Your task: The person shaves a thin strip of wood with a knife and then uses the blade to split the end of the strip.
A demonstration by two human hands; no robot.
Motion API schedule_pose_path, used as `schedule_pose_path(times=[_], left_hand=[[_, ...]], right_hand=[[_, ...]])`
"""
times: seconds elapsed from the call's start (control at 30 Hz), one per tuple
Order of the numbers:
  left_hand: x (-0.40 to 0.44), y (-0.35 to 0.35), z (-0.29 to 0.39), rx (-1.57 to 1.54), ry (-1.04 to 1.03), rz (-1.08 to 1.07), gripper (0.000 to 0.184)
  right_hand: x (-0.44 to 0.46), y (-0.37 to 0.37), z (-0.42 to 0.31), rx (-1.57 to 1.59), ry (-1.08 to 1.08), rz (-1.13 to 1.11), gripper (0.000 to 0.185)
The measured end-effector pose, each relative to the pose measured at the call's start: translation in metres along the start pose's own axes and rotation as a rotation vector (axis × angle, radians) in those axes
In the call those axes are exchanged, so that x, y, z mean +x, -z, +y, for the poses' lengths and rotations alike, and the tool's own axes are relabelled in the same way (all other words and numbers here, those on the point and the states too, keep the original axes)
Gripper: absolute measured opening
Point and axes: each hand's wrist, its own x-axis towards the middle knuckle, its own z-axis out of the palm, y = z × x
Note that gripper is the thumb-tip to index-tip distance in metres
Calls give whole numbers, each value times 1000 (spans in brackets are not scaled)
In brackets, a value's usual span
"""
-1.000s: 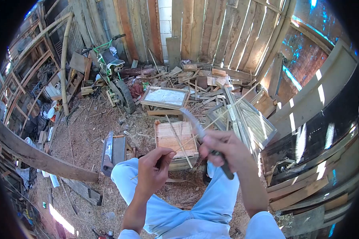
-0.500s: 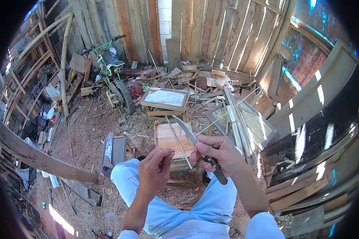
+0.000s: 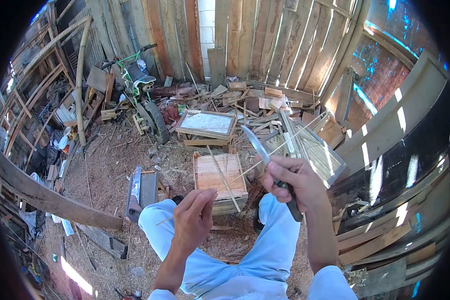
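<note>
My right hand (image 3: pixel 297 182) is closed round the dark handle of a knife (image 3: pixel 257 146), its blade pointing up and away to the left. A long thin wooden strip (image 3: pixel 240 176) runs from lower left to upper right, pinched in my left hand (image 3: pixel 194 215). The strip passes by the knife blade and my right fingers; whether the blade touches it I cannot tell. Below the strip stands a wooden box (image 3: pixel 217 172) with another thin stick (image 3: pixel 218 167) lying across its top. My knees in light blue trousers flank the box.
Left of the box, a large knife (image 3: pixel 136 185) lies by a dark tray-like piece (image 3: pixel 149 192). Behind stands a framed box (image 3: pixel 207 122) with a white top, near a small green motorbike (image 3: pixel 142 95) and heaped wood scraps (image 3: pixel 255 102). A curved beam (image 3: pixel 55 192) crosses at left.
My right hand with the knife has slid right and slightly up along the strip, away from my left hand. My left hand stays nearly in place.
</note>
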Motion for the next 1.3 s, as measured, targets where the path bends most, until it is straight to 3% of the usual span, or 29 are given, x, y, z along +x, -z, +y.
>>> schedule_pose_path(times=[0.23,0.57,0.83,0.9,1.0,1.3], left_hand=[[-1,1,-2,-2,-22,-30,19],[6,3,-8,46,54,-33,9],[30,-16,13,-67,23,-35,10],[30,-17,17,-119,49,-47,10],[28,-18,16,-150,28,-20,10],[23,-2,21,-232,208,-183,4]], right_hand=[[-3,7,-7,29,-26,-5,22],[-1,15,-11,-22,105,179,36],[6,-6,10,17,189,43,31],[1,-19,21,-138,79,-18,28],[4,-21,33,-105,22,-145,27],[-2,-8,4,-150,27,-38,22]])
